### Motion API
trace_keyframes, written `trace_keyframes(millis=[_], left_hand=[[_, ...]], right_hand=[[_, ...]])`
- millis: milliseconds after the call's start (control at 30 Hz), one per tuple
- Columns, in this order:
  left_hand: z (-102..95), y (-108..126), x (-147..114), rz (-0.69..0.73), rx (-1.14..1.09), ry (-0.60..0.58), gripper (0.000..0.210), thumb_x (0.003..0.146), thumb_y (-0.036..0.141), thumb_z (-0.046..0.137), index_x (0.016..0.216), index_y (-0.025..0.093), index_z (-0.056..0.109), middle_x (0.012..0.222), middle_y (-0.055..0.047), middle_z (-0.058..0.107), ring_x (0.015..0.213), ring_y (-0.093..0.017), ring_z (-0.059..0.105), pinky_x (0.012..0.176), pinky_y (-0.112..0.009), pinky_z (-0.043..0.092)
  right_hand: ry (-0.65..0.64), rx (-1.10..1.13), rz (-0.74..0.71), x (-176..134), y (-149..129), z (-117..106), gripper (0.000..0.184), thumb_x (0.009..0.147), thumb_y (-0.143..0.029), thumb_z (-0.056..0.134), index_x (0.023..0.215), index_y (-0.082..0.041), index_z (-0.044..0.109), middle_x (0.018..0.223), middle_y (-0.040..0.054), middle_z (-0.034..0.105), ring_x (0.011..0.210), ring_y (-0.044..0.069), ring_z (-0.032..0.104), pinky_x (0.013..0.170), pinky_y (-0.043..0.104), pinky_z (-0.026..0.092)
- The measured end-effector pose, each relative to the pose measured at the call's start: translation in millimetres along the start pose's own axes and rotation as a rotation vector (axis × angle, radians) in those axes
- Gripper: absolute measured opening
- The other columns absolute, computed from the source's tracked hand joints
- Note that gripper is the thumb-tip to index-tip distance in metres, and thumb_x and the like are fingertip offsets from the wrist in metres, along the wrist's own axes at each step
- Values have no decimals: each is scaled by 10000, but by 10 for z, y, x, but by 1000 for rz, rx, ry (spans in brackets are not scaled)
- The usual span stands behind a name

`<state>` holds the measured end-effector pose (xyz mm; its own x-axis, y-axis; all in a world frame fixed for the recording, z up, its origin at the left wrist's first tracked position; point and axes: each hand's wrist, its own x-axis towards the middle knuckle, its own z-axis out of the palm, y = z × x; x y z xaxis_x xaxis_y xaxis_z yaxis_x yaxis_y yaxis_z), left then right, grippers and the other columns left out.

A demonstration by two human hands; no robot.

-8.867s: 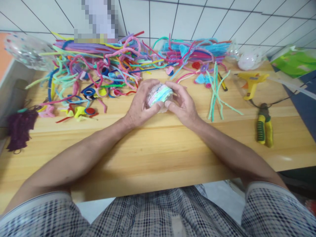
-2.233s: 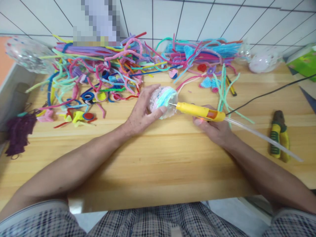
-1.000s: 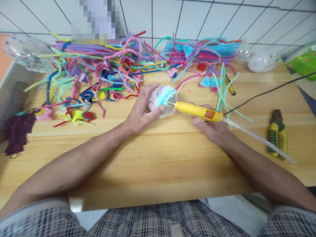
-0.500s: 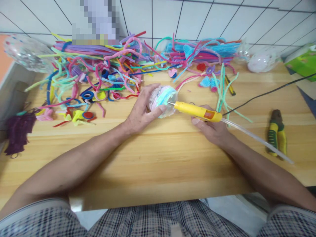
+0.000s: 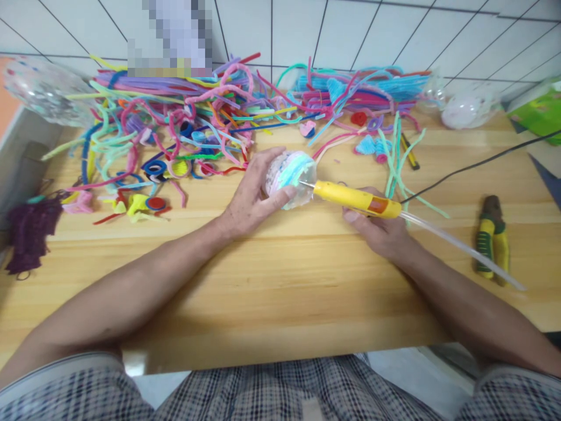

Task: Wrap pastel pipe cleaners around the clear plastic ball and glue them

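Observation:
My left hand (image 5: 258, 190) is wrapped round a clear plastic ball (image 5: 309, 175), partly covered with bands of pastel pipe cleaner in pink, mint and blue. The bare clear side faces right. My right hand (image 5: 379, 228) grips a yellow hot glue gun (image 5: 350, 197), with some fingers hidden behind it. Its metal nozzle (image 5: 307, 184) points left at the edge of the mint band; whether it touches cannot be told. A clear glue stick (image 5: 460, 248) sticks out of the gun's back end.
Tangled pipe cleaners (image 5: 153, 117) lie along the back by the tiled wall. Pliers (image 5: 491, 240) and a yellow cutter (image 5: 410, 152) lie at the right. A black cord (image 5: 473, 165) runs rightward from the gun. Clear balls (image 5: 467, 111) stand back right; a purple tasselled piece (image 5: 33, 234) lies left.
The glue gun has shifted slightly to the right with my right hand, its nozzle drawn back a little along the ball. My left hand and the ball hold nearly still.

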<state>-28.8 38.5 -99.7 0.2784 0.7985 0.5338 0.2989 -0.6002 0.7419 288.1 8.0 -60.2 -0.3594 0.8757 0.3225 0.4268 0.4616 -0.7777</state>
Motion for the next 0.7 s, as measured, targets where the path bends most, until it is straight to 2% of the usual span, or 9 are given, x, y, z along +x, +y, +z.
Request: trace_keyframes(millis=[133, 467, 700], left_hand=[[-9, 21, 6, 0, 9, -7, 727, 1063, 735, 683, 1648, 361, 466, 1620, -117, 603, 1517, -373, 601, 1318, -618, 497], [-17, 7, -2, 10, 29, -12, 719, 1078, 710, 672, 1663, 358, 447, 1619, -116, 590, 1505, -365, 605, 1318, -585, 499], [-23, 35, 4, -8, 32, -19, 746, 1069, 731, 677, 1645, 317, 447, 1628, -134, 585, 1521, -360, 600, 1324, -560, 508]], right_hand=[[-27, -42, 3, 18, -29, -14, 276, 1031, -605, 724, 1036, -329, 719, 930, 37, 741, 891, 275, 725, 818, 448, 637], [-19, 28, 38, 54, -38, 5, 302, 997, -633, 768, 948, -339, 715, 884, 30, 704, 951, 293, 744, 866, 462, 647], [-15, 19, -1, 48, -40, 14, 266, 1038, -601, 729, 992, -339, 733, 934, 42, 764, 909, 288, 757, 902, 489, 655]])
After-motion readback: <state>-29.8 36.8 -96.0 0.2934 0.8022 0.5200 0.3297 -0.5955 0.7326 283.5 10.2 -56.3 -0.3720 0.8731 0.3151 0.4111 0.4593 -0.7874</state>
